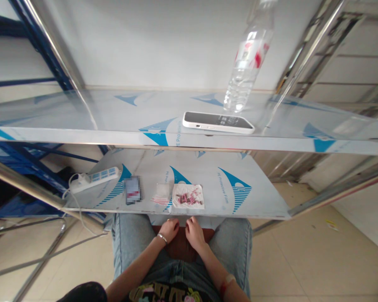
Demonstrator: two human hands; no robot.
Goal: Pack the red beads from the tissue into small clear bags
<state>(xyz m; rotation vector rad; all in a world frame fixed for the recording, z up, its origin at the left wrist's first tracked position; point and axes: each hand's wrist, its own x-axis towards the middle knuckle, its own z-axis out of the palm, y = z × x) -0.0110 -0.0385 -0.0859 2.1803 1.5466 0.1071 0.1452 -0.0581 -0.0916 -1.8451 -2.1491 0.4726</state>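
Note:
My left hand [169, 230], with a silver bracelet at the wrist, rests between my thighs in front of the lower shelf. Its fingers are curled closed, and nothing shows in them. Close beside it, but apart, my right hand [193, 233] is also curled closed with nothing visible in it. Nearest to both hands, on the lower shelf [258, 205], lies a white cloth-like square [188, 196] with red and dark beadlike marks. Left of it is a clear plastic packet [163, 188] with thin pink-and-white sticks [160, 200] by it. Further left lies a pixelated rectangular item [132, 190].
A white power strip [96, 178] with a plugged-in cord lies at the shelf's left end. On the upper shelf [113, 119] are a white-cased phone [219, 121] and a water bottle [247, 63]. Metal posts and blue racking [44, 46] stand at the sides.

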